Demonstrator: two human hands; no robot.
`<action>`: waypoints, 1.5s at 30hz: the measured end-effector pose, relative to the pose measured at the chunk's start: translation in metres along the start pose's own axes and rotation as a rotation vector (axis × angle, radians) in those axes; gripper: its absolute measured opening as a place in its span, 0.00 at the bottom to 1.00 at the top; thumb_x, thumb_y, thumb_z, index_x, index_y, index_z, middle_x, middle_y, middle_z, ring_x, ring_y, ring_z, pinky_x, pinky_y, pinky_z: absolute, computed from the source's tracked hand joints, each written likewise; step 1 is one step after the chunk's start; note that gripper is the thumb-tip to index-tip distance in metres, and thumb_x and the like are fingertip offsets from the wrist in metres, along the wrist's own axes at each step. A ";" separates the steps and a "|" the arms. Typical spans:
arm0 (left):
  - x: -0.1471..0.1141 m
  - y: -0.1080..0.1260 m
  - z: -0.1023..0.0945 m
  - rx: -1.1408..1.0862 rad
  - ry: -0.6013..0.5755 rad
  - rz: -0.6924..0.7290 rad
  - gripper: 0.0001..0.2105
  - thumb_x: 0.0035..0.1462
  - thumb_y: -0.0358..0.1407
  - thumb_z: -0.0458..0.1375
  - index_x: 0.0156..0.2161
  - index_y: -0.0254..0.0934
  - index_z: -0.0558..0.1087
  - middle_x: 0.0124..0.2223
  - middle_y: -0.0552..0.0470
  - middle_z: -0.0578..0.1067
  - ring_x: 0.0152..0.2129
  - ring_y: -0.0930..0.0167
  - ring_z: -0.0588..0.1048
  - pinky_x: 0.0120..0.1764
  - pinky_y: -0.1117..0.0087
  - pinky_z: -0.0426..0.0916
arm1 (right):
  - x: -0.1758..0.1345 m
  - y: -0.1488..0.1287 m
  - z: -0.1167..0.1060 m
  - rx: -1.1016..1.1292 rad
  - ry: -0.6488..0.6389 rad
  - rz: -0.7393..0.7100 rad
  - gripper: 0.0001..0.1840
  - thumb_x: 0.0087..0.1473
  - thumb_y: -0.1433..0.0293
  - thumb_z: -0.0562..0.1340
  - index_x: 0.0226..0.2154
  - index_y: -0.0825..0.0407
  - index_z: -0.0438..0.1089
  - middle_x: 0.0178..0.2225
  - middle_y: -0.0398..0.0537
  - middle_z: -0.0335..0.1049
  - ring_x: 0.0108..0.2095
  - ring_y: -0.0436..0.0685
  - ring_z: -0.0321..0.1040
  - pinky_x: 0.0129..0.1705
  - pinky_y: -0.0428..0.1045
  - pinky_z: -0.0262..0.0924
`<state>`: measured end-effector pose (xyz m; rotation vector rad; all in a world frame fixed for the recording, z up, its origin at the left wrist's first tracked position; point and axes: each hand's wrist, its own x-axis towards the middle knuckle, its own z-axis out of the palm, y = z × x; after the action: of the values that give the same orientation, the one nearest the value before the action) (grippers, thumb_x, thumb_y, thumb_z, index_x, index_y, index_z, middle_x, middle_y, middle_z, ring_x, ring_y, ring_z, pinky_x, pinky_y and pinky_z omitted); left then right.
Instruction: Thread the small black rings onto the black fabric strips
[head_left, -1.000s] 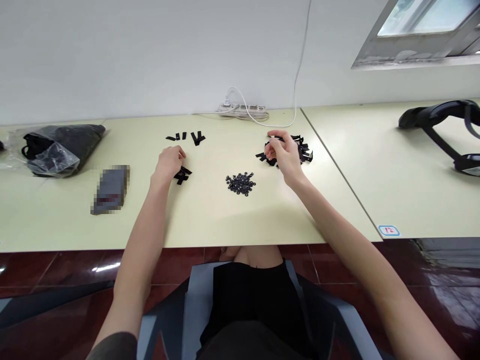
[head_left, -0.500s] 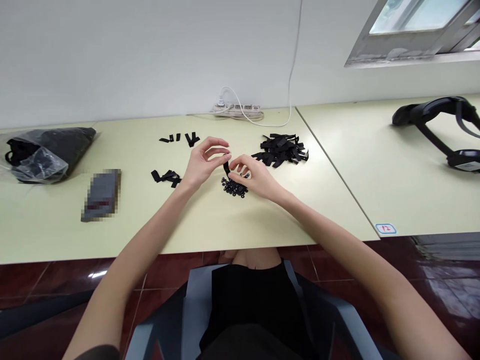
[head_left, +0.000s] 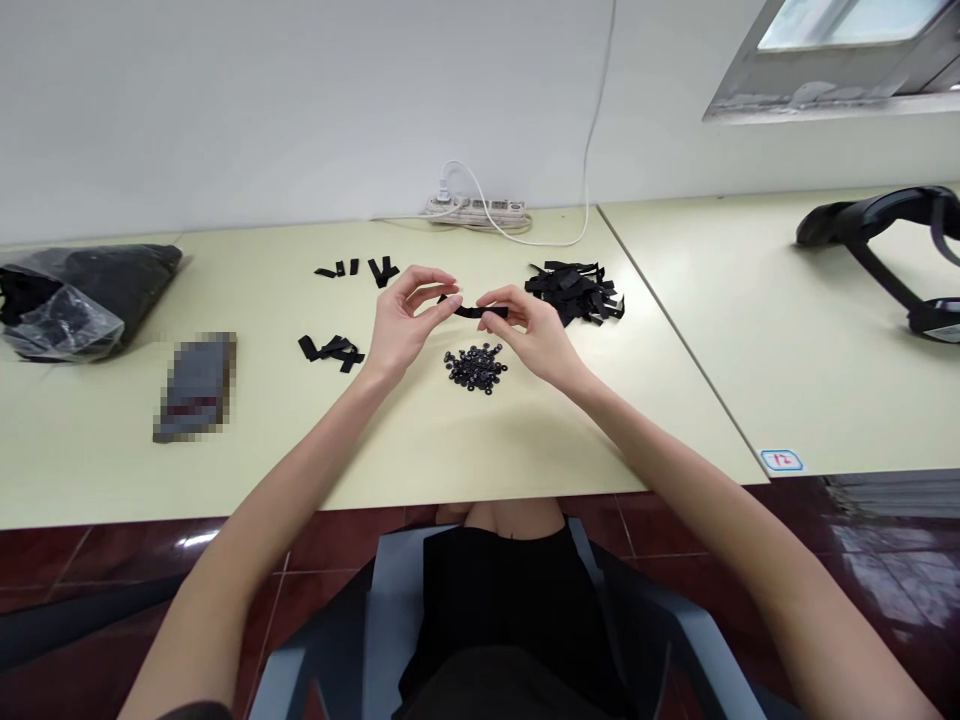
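A short black fabric strip point(head_left: 471, 312) is stretched between my two hands above the table. My left hand point(head_left: 409, 318) pinches its left end between thumb and fingers. At the other end, my right hand point(head_left: 531, 330) grips the strip the same way. Just below lies a heap of small dark ring-like pieces point(head_left: 475, 369). Beyond my right hand is a pile of black strips point(head_left: 576, 290). Several folded-looking black pieces point(head_left: 332, 350) lie left of my left hand, with more short black pieces point(head_left: 382, 271) farther back.
A white power strip point(head_left: 478, 211) with a cable sits against the wall. On the left are a clear plastic bag point(head_left: 90, 305) with dark contents and a blurred grey object point(head_left: 196, 385). A black headset-like device point(head_left: 877, 240) rests on the right table.
My right hand has risen from the ring heap and moved right, and now holds the strip's right end. The strip has gone from hanging down to nearly level.
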<state>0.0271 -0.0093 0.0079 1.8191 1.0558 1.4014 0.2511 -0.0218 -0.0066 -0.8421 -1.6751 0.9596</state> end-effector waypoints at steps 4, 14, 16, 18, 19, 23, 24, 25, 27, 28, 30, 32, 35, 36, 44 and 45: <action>-0.001 0.004 -0.001 -0.023 -0.040 -0.059 0.20 0.65 0.53 0.74 0.50 0.42 0.77 0.56 0.46 0.82 0.55 0.61 0.84 0.61 0.57 0.80 | 0.002 0.000 -0.003 0.000 0.048 0.021 0.12 0.69 0.55 0.69 0.46 0.45 0.75 0.40 0.46 0.80 0.44 0.58 0.82 0.55 0.58 0.73; -0.006 0.006 0.004 -0.038 -0.292 -0.178 0.21 0.65 0.57 0.71 0.44 0.40 0.83 0.43 0.46 0.86 0.39 0.65 0.84 0.47 0.61 0.78 | 0.000 -0.001 -0.004 -0.253 0.113 -0.098 0.05 0.71 0.62 0.66 0.46 0.43 0.74 0.49 0.50 0.79 0.49 0.62 0.76 0.54 0.60 0.72; -0.006 0.005 0.004 -0.018 -0.270 -0.176 0.20 0.66 0.57 0.71 0.43 0.40 0.82 0.41 0.47 0.85 0.38 0.65 0.83 0.45 0.62 0.78 | -0.001 -0.001 -0.003 -0.409 0.172 -0.196 0.02 0.71 0.65 0.66 0.45 0.43 0.74 0.49 0.52 0.77 0.53 0.66 0.72 0.58 0.63 0.70; -0.006 0.005 0.003 -0.011 -0.267 -0.178 0.21 0.66 0.58 0.71 0.42 0.40 0.82 0.40 0.47 0.85 0.39 0.65 0.83 0.45 0.62 0.78 | -0.002 -0.002 -0.002 -0.529 0.171 -0.247 0.02 0.72 0.66 0.65 0.43 0.43 0.74 0.47 0.53 0.76 0.54 0.68 0.71 0.62 0.66 0.67; -0.006 0.005 0.003 -0.013 -0.270 -0.181 0.21 0.66 0.58 0.71 0.41 0.40 0.82 0.40 0.47 0.85 0.38 0.65 0.83 0.44 0.62 0.77 | -0.003 -0.002 -0.002 -0.572 0.157 -0.256 0.04 0.73 0.65 0.64 0.42 0.43 0.74 0.46 0.53 0.76 0.53 0.69 0.70 0.62 0.67 0.65; -0.007 0.007 0.003 -0.025 -0.292 -0.184 0.22 0.67 0.59 0.69 0.41 0.40 0.82 0.39 0.47 0.84 0.36 0.66 0.81 0.43 0.63 0.77 | -0.004 -0.001 -0.001 -0.669 0.122 -0.258 0.10 0.75 0.61 0.64 0.39 0.44 0.73 0.43 0.53 0.74 0.49 0.69 0.69 0.58 0.65 0.63; -0.007 0.007 0.004 -0.026 -0.296 -0.181 0.22 0.68 0.59 0.69 0.41 0.40 0.82 0.39 0.47 0.84 0.36 0.66 0.81 0.43 0.63 0.76 | -0.004 -0.001 -0.001 -0.679 0.112 -0.256 0.12 0.75 0.61 0.64 0.38 0.45 0.73 0.42 0.53 0.74 0.48 0.68 0.69 0.56 0.63 0.62; -0.007 0.007 0.004 -0.028 -0.301 -0.176 0.22 0.68 0.59 0.68 0.41 0.40 0.82 0.39 0.47 0.84 0.36 0.66 0.81 0.42 0.63 0.76 | -0.004 0.000 -0.002 -0.682 0.097 -0.248 0.13 0.76 0.60 0.63 0.37 0.45 0.72 0.40 0.52 0.74 0.46 0.66 0.69 0.54 0.62 0.62; -0.007 0.007 0.004 -0.031 -0.317 -0.165 0.21 0.69 0.58 0.68 0.42 0.40 0.81 0.39 0.47 0.84 0.37 0.66 0.81 0.42 0.64 0.76 | -0.004 0.002 -0.002 -0.669 0.051 -0.216 0.14 0.77 0.60 0.61 0.36 0.45 0.70 0.35 0.49 0.72 0.40 0.63 0.67 0.51 0.59 0.60; -0.007 0.007 0.005 -0.030 -0.329 -0.159 0.21 0.69 0.58 0.67 0.42 0.40 0.81 0.39 0.47 0.84 0.37 0.66 0.81 0.42 0.64 0.76 | -0.004 0.002 -0.002 -0.657 0.025 -0.191 0.15 0.77 0.60 0.60 0.36 0.45 0.69 0.33 0.47 0.71 0.37 0.61 0.66 0.49 0.58 0.60; -0.008 0.006 0.005 -0.018 -0.353 -0.147 0.21 0.70 0.58 0.66 0.43 0.40 0.81 0.39 0.47 0.84 0.37 0.66 0.82 0.42 0.64 0.76 | -0.005 0.005 -0.001 -0.642 -0.021 -0.145 0.15 0.77 0.60 0.58 0.36 0.45 0.68 0.31 0.46 0.71 0.34 0.60 0.64 0.45 0.56 0.58; -0.009 0.006 0.006 0.010 -0.368 -0.131 0.21 0.71 0.58 0.66 0.42 0.40 0.81 0.39 0.47 0.84 0.37 0.66 0.81 0.41 0.65 0.76 | -0.005 0.007 0.000 -0.652 -0.060 -0.113 0.15 0.76 0.61 0.56 0.35 0.45 0.67 0.30 0.47 0.71 0.32 0.59 0.62 0.39 0.54 0.53; -0.010 0.007 0.006 0.047 -0.393 -0.119 0.21 0.71 0.58 0.65 0.41 0.40 0.81 0.39 0.48 0.84 0.36 0.66 0.81 0.40 0.65 0.75 | -0.006 0.007 0.000 -0.674 -0.119 -0.065 0.15 0.72 0.66 0.57 0.31 0.45 0.63 0.28 0.46 0.69 0.28 0.57 0.57 0.35 0.53 0.46; -0.010 0.008 0.005 0.049 -0.406 -0.121 0.21 0.71 0.58 0.65 0.41 0.40 0.81 0.39 0.48 0.84 0.35 0.67 0.80 0.40 0.66 0.74 | -0.006 0.007 0.000 -0.670 -0.137 -0.045 0.15 0.71 0.67 0.58 0.30 0.45 0.62 0.27 0.45 0.67 0.27 0.56 0.56 0.34 0.53 0.45; -0.007 0.011 0.002 -0.042 -0.502 -0.154 0.22 0.70 0.58 0.66 0.40 0.40 0.81 0.36 0.48 0.81 0.33 0.67 0.77 0.40 0.64 0.74 | -0.004 -0.005 -0.003 -0.484 -0.181 0.018 0.17 0.64 0.70 0.59 0.25 0.46 0.54 0.21 0.37 0.51 0.26 0.52 0.45 0.34 0.53 0.43; -0.007 0.011 0.002 -0.046 -0.510 -0.156 0.22 0.69 0.59 0.66 0.39 0.40 0.81 0.36 0.48 0.80 0.33 0.67 0.77 0.40 0.64 0.74 | -0.004 -0.005 -0.003 -0.459 -0.182 0.035 0.17 0.63 0.70 0.59 0.24 0.46 0.55 0.21 0.37 0.50 0.26 0.52 0.45 0.33 0.53 0.43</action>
<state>0.0303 -0.0208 0.0134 1.8735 0.8626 0.7984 0.2542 -0.0268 -0.0031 -1.1124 -2.0862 0.6976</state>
